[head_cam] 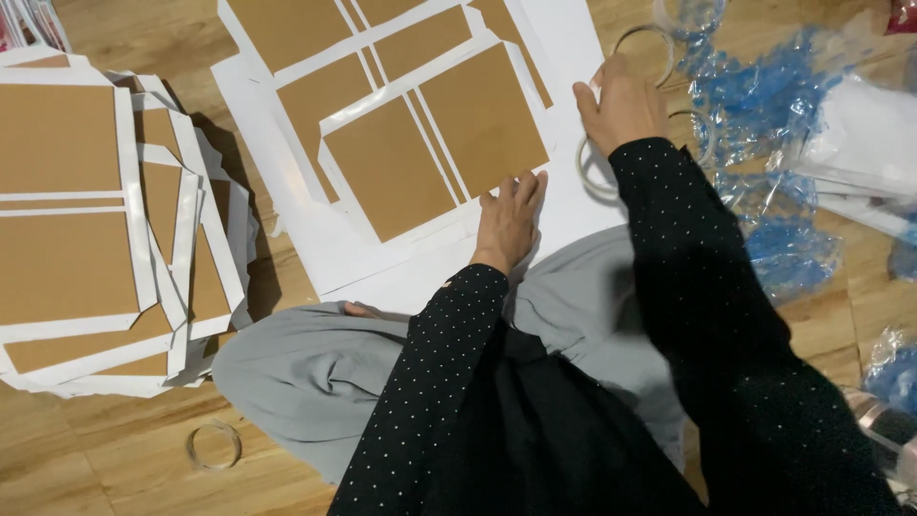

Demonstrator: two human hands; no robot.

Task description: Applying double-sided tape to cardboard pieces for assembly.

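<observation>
I sit on a wooden floor in grey trousers and black dotted sleeves. My left hand point(509, 219) lies flat, fingers together, on the near corner of a white sheet bearing brown cardboard panels point(435, 139). My right hand point(619, 103) is curled at the sheet's right edge, over clear tape rings point(642, 43); a thin ring point(594, 172) shows below the wrist. Whether the fingers grip a ring or only touch it is unclear.
A tall pile of finished brown-and-white panels point(91, 229) lies to my left. One empty tape ring point(213, 445) rests on the floor near my knee. Crumpled blue and clear plastic wrap point(764, 143) and white packets point(864, 134) lie to my right.
</observation>
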